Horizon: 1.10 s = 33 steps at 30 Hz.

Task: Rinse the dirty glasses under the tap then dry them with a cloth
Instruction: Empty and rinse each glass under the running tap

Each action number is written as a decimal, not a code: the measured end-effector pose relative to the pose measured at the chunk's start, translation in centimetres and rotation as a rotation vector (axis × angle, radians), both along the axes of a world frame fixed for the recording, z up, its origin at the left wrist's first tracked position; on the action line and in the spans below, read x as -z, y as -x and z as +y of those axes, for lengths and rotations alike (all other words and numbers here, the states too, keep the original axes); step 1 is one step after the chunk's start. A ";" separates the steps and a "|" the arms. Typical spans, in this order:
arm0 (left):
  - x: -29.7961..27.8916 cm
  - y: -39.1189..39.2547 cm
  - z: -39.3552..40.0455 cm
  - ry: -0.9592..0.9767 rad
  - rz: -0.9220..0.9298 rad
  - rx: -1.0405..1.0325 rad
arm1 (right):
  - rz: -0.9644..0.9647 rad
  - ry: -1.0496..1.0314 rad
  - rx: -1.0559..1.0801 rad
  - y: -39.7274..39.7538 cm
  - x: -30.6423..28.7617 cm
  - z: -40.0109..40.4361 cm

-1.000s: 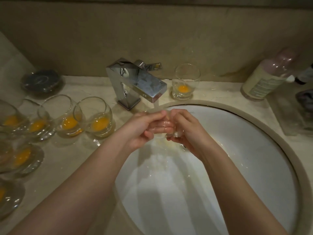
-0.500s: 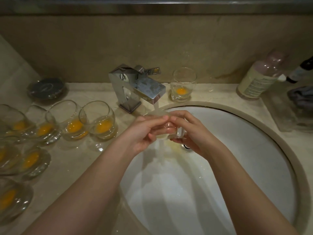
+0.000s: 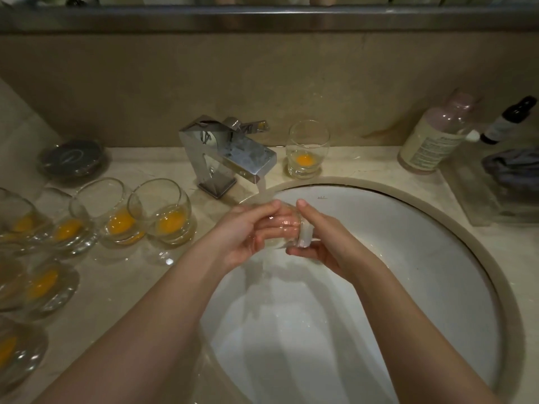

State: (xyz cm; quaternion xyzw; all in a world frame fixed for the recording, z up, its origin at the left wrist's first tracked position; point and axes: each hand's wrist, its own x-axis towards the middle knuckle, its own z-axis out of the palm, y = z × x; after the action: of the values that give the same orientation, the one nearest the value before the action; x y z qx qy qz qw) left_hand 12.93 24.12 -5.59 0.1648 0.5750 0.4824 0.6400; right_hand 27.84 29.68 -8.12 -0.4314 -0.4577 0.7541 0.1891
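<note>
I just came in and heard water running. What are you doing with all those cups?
A person is rinsing a glass under the running tap over the sink. The left hand and right hand both hold it on its side in the stream. Several dirty glasses with yellow residue wait on the counter at the left, and one more glass stands behind the sink.

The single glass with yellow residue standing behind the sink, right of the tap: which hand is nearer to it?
Right. The right hand is just below that glass, over the sink; the left hand is further left, under the tap. Both hold the glass being rinsed.
</note>
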 end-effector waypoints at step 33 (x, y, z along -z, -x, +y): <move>3.9 -1.1 0.2 -0.261 0.010 -0.395 | 0.297 -0.057 0.092 4.0 1.9 -2.2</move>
State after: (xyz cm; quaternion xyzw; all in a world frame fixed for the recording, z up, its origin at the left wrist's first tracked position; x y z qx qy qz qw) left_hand 14.04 24.30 -9.50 0.1330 0.5320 0.6677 0.5035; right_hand 23.82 27.52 -10.00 -0.3301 -0.4254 0.7870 0.3012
